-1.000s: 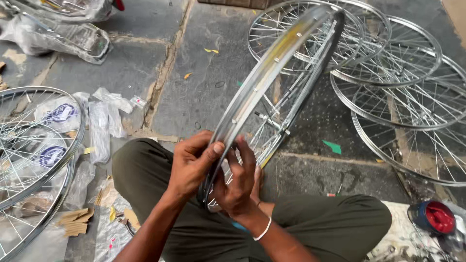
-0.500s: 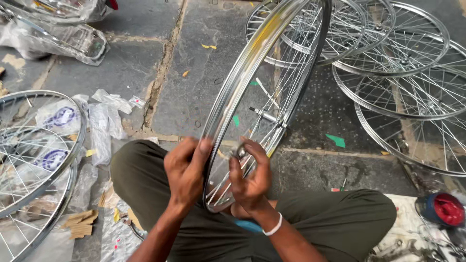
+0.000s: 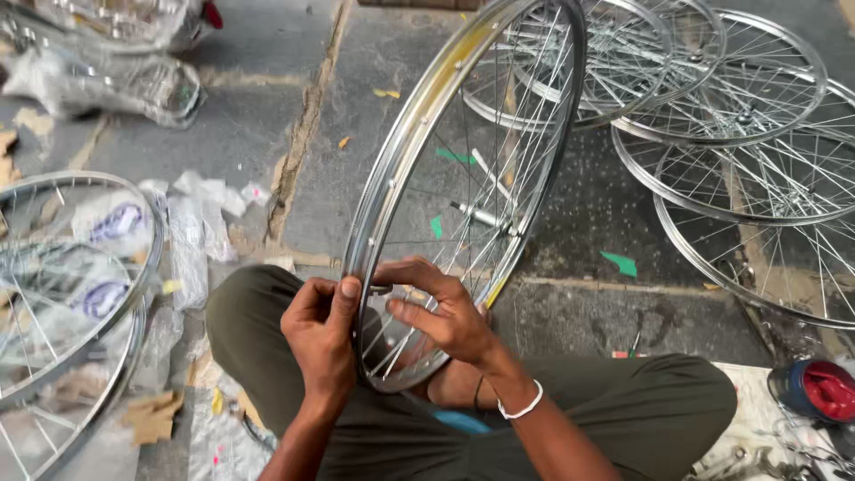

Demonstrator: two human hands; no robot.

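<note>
Pinching the upright wheel rim (image 3: 463,178) low down, your left hand (image 3: 322,343) is gripping its near edge — your right hand (image 3: 441,312), fingers loosely curled, is working inside among the spokes (image 3: 401,343).

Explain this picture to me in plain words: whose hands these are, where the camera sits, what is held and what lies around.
There is no machine here. The single view comes from a camera on a person's head, looking down at their own lap and hands as they sit on a stone pavement. Between the knees stands a silver spoked bicycle wheel, upright on its rim. The left hand grips the rim near the bottom, thumb on its edge. The right hand reaches in among the spokes on the other side. More bare wheels lie flat on the ground at the right, others in plastic wrapping at the left. A red-capped container sits at the lower right.
</note>
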